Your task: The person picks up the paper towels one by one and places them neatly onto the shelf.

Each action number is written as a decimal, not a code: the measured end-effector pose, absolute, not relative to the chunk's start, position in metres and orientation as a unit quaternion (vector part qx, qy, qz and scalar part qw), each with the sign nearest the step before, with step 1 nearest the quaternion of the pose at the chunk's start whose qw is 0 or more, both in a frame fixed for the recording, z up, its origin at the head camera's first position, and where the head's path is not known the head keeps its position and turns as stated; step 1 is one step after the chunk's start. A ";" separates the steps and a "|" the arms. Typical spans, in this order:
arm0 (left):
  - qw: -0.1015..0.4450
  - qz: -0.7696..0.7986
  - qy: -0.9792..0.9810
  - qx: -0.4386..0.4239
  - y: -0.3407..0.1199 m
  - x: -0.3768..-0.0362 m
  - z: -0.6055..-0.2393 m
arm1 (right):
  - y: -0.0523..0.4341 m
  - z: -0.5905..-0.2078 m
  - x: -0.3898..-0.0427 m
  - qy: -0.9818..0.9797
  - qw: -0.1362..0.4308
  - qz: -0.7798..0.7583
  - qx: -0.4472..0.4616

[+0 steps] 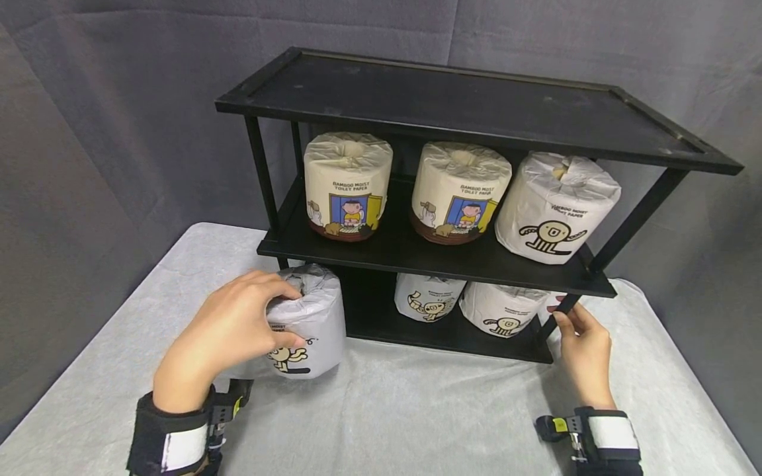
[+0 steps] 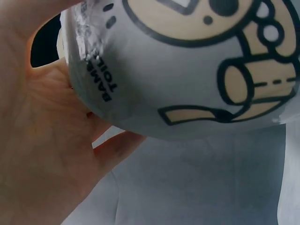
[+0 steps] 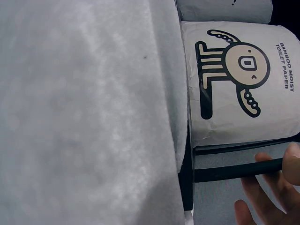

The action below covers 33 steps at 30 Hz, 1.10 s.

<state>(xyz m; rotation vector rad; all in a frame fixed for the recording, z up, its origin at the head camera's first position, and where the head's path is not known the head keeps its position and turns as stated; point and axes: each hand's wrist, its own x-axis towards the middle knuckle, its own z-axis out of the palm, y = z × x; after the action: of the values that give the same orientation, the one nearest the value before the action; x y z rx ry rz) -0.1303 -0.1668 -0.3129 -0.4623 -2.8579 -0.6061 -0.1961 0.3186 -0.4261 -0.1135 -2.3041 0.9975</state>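
My left hand (image 1: 290,314) grips a white wrapped toilet roll (image 1: 312,327) printed with a cartoon figure. The roll stands on the grey cloth just in front of the bottom left of a black three-tier rack (image 1: 428,254). In the left wrist view the roll (image 2: 187,70) fills the frame, with my palm and thumb curled round it. My right hand (image 1: 562,322) pinches the rack's front right post (image 1: 625,228) near its foot. In the right wrist view its fingers (image 3: 281,187) are on either side of the post (image 3: 229,172).
Three wrapped rolls stand on the middle shelf (image 1: 357,248). Two more (image 1: 506,311) sit on the bottom shelf at the right, one close up in the right wrist view (image 3: 239,79). The top shelf (image 1: 452,99) is bare. A grey cloth (image 1: 417,410) covers the table; a dark curtain hangs behind.
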 end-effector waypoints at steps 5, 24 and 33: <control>0.107 -0.194 -0.957 -0.187 -0.158 -0.134 -0.318 | 0.318 -0.426 -0.195 -0.875 0.306 0.371 -0.055; 0.175 -0.130 -0.949 -0.230 -0.143 -0.162 -0.349 | 0.316 -0.423 -0.195 -0.877 0.299 0.372 -0.059; 0.199 -0.130 -0.943 -0.231 -0.143 -0.166 -0.355 | 0.318 -0.425 -0.196 -0.877 0.301 0.370 -0.057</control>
<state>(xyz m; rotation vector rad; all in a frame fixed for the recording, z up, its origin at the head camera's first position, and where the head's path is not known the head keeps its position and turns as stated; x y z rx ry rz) -0.1664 -0.1430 -0.3551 -0.6460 -2.6382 -0.3639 -0.1956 0.3180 -0.4251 -0.1504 -2.3268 0.9811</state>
